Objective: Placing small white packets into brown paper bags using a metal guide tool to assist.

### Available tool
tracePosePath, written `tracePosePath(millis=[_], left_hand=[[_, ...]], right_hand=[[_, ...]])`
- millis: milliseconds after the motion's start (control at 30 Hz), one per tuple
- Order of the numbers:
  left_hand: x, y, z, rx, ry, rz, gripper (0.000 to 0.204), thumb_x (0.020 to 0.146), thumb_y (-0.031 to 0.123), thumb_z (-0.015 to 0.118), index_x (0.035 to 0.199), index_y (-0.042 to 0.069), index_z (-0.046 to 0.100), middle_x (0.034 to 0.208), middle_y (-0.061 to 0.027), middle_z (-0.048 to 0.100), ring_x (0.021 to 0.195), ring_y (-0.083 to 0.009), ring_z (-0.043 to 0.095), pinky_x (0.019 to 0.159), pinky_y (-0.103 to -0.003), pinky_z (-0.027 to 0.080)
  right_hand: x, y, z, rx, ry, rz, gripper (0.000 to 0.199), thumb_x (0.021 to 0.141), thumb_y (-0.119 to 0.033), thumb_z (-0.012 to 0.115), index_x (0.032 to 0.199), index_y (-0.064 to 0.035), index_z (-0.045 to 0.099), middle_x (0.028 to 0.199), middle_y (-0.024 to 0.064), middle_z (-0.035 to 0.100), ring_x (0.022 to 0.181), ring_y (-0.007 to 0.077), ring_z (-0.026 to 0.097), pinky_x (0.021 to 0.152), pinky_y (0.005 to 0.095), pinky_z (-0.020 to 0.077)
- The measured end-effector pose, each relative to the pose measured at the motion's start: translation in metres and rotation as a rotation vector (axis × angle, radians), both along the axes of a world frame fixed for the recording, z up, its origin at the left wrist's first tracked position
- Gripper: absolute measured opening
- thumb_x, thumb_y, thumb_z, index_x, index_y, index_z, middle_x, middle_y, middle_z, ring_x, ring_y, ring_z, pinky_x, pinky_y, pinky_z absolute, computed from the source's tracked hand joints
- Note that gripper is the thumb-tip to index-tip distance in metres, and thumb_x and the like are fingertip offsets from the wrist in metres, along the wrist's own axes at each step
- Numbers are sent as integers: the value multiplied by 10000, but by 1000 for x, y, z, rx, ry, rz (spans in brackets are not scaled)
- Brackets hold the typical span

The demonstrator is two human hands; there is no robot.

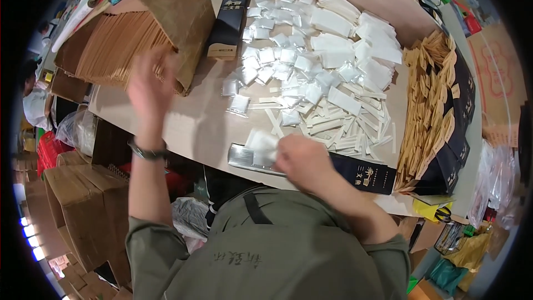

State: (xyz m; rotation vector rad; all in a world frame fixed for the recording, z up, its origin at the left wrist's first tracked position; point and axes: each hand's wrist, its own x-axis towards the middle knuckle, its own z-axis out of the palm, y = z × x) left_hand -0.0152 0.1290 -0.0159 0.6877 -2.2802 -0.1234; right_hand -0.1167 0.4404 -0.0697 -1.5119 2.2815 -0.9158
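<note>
My left hand (151, 86) is raised at the open side of a cardboard box (180, 8) packed with brown paper sleeves (119, 50). Motion smears its fingers, so I cannot tell whether they hold anything. At the table's near edge my right hand (305, 158) is closed, with a small white packet (262, 141) at its fingertips. Below that packet lies a shiny, clear-wrapped flat piece (247, 157). A dark printed paper sleeve (363, 174) lies under my right wrist, partly hidden by it.
Small clear-wrapped packets (286, 55) spread over the table's middle. White folded napkins (333, 50) and thin white paper-wrapped sticks (338, 125) lie right of them. Another dark sleeve (229, 22) rests beside the box. Filled sleeves (430, 111) are stacked along the right edge.
</note>
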Motion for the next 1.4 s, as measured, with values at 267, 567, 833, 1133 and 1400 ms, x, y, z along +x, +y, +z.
tracePosePath(millis=[267,567,833,1133,1400], left_hand=[[-11,-91,16,134,-311,-78,300,913,278,625,891,-7,718,797,-265,654,796,-461,635,712,-484,513],[92,-115,-31,232,33,101,288,1030,189,530,1220,-13,606,1042,-127,672,975,-233,636,834,-320,477],[119,51,-70,1242,-238,-420,146,954,87,629,1051,-14,671,909,-13,651,819,-95,556,740,-241,449],[52,116,-80,981,-443,-527,82,831,4,736,896,6,686,951,-46,658,849,-138,638,727,-282,516],[22,162,-98,958,-164,-284,152,838,34,740,984,3,719,946,-98,651,820,-208,675,756,-296,543]], right_hand=[[13,4,-24,283,-31,123,53,826,-114,615,835,-63,605,883,149,629,850,342,643,688,451,520],[21,11,-26,-92,95,76,181,824,-181,683,898,-67,564,860,106,565,778,297,599,647,406,503],[4,68,-27,-32,138,89,376,706,-176,808,982,-2,620,1332,228,534,1220,409,519,1028,481,435],[12,58,-33,-21,122,136,326,728,-178,798,942,1,630,1323,210,549,1204,389,531,1000,469,454],[9,48,-28,37,184,38,386,705,-190,809,985,-6,619,1311,237,545,1186,391,537,987,447,466]])
